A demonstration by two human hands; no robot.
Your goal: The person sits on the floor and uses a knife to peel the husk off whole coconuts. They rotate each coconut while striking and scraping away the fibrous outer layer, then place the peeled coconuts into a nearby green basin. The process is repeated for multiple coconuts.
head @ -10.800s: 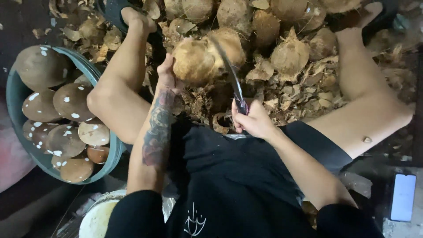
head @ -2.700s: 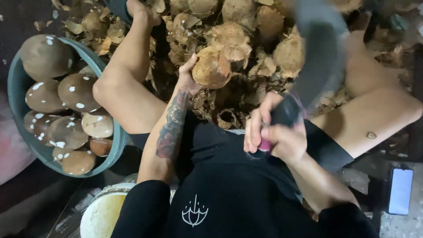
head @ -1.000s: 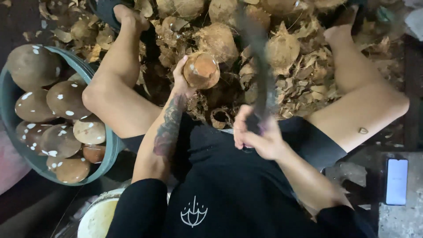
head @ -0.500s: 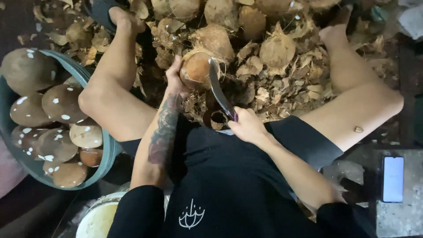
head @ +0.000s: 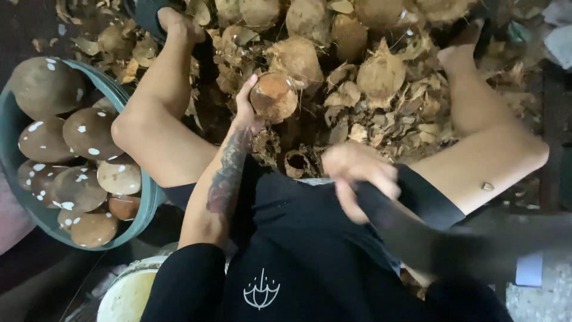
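I sit with my legs spread around a heap of coconut husks. My left hand (head: 245, 110) grips a partly peeled brown coconut (head: 274, 95) and holds it up over the heap, cut face turned toward me. My right hand (head: 357, 176) is drawn back near my lap, blurred by motion, closed on the handle of a dark curved knife (head: 441, 244). The blade streaks out to the lower right, away from the coconut.
A teal tub (head: 146, 209) at my left holds several peeled brown coconuts (head: 89, 134) with white spots. Unpeeled coconuts (head: 381, 74) and husk scraps (head: 411, 128) cover the ground ahead. A white bucket (head: 128, 292) stands by my left hip. A phone (head: 529, 268) lies at the right.
My right hand has pulled the knife back from the coconut toward my lap, blade swinging out right. My left hand has turned the coconut and lifted it slightly.
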